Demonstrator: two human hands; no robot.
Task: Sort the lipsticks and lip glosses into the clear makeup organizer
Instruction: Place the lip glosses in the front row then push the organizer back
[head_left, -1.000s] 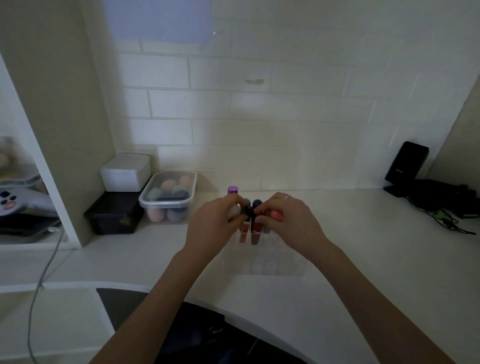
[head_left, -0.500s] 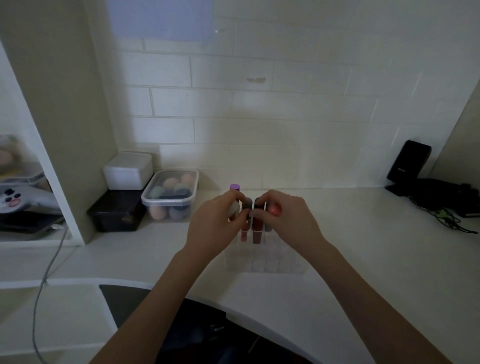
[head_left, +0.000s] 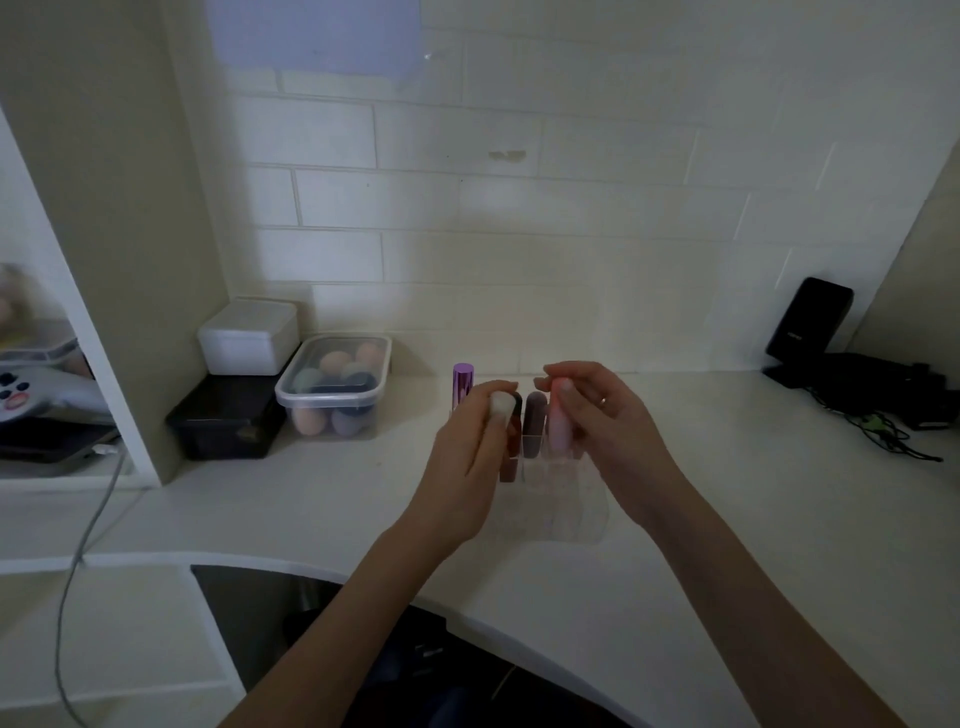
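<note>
The clear plastic makeup organizer (head_left: 576, 499) looks glossy and nearly invisible against the smooth, matt off-white countertop (head_left: 727, 493). A shiny metallic purple lipstick tube (head_left: 462, 384) catches the light behind it. The pale pink tube (head_left: 560, 421) seems frosted plastic, the dark red gloss tube (head_left: 511, 441) see-through. The transparent plastic tub (head_left: 332, 400) holds matt, soft-looking sponges. The white brick wall (head_left: 519, 218) has a painted, slightly uneven finish.

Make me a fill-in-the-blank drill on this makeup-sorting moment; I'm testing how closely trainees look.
1. The left hand grips a tube with a ____ cap.
2. The right hand holds a ____ tube.
3. The purple lipstick stands at the clear organizer's far ____ corner.

Missing words: white; pink; left
</note>
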